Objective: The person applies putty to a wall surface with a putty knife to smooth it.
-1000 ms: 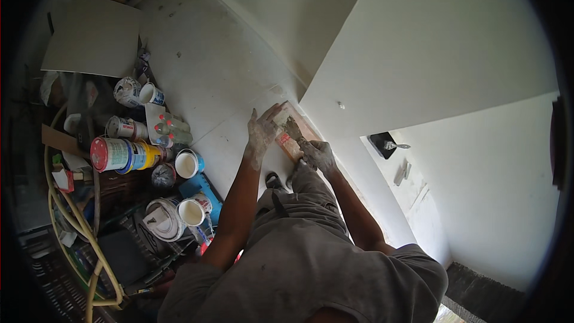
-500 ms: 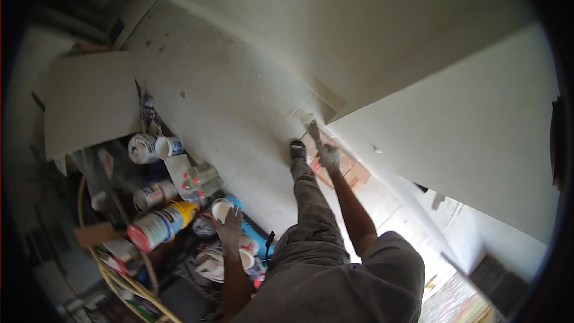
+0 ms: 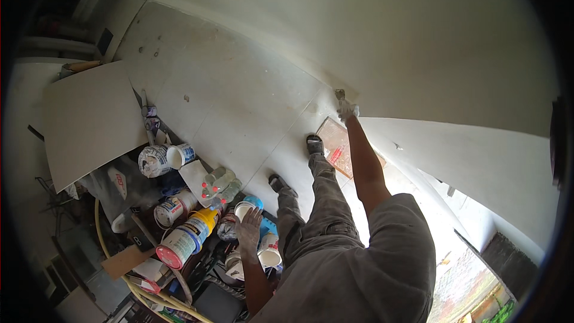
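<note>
My right hand [image 3: 347,111], whitened with dust, is stretched out to the foot of the wall by its corner. It is closed on a short flat-ended tool [image 3: 340,94] that looks like a scraper; its tip is at the base of the wall [image 3: 412,48]. My left hand [image 3: 249,231], also dusty, hangs with fingers extended and nothing in it. Below it in the picture, I see a white-and-blue bucket [image 3: 244,208] and a white tub [image 3: 270,252]; I cannot tell whether the hand touches either.
A brown cardboard box [image 3: 336,143] lies on the floor beside my foot. To the left are clear bottles [image 3: 222,184] with red caps, a red-lidded bucket [image 3: 173,254], white pails [image 3: 180,156] and a yellow hose [image 3: 140,292]. A large pale board [image 3: 89,122] leans over the far clutter.
My right hand has moved up and right with the tool, from over the floor to the wall's foot. My view has shifted, and both feet now show. My left hand stays open over the buckets.
</note>
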Demonstrator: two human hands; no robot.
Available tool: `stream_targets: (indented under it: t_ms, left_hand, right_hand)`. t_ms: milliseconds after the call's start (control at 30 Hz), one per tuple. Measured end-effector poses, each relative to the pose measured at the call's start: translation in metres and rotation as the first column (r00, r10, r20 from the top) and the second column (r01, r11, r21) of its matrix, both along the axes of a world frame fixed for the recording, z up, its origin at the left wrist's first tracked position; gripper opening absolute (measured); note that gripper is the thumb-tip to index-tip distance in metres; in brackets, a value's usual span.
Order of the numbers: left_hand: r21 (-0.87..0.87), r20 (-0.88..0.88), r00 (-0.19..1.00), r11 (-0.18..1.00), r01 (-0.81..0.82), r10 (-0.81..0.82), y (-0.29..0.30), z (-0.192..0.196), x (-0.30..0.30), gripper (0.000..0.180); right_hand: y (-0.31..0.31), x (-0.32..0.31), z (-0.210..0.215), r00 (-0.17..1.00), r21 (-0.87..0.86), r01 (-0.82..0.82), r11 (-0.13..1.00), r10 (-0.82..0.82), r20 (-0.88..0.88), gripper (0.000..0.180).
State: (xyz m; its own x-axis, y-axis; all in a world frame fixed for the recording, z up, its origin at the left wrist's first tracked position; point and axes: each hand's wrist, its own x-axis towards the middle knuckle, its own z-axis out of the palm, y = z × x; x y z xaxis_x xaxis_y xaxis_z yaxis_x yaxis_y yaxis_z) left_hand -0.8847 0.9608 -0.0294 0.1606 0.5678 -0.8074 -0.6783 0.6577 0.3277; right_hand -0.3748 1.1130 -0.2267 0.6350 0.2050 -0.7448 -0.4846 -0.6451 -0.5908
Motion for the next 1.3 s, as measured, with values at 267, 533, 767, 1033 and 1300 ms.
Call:
stream_targets:
  t_ms: [267, 533, 767, 1033, 1300]
  left_hand:
    - [0.227, 0.180, 0.855, 0.866, 0.445, -0.487, 0.065, -0.052, 0.004, 0.062]
    - [0.293, -0.101, 0.375, 0.332, 0.896, -0.922, 0.174, -0.061, 0.027, 0.053]
    - [0.107, -0.564, 0.016, -0.053, 0.993, -0.825, 0.145, -0.023, 0.131, 0.040]
    - [0.032, -0.540, -0.247, -0.313, 0.949, -0.804, 0.031, -0.038, 0.181, 0.035]
    - [0.139, -0.455, -0.311, -0.412, 0.901, -0.834, -0.131, -0.033, 0.291, 0.025]
  right_hand:
    - [-0.177, -0.123, 0.121, 0.986, 0.238, 0.041, 0.970, 0.000, -0.169, 0.033]
    - [-0.399, -0.251, 0.214, 0.889, -0.011, 0.456, 0.890, -0.456, -0.030, 0.024]
    - [-0.543, -0.348, 0.219, 0.594, -0.176, 0.798, 0.576, -0.801, 0.072, 0.017]
    - [-0.576, -0.342, 0.211, 0.490, 0.062, 0.870, 0.489, -0.872, 0.002, 0.022]
    - [-0.644, -0.260, 0.197, 0.496, 0.239, 0.855, 0.461, -0.861, -0.114, 0.021]
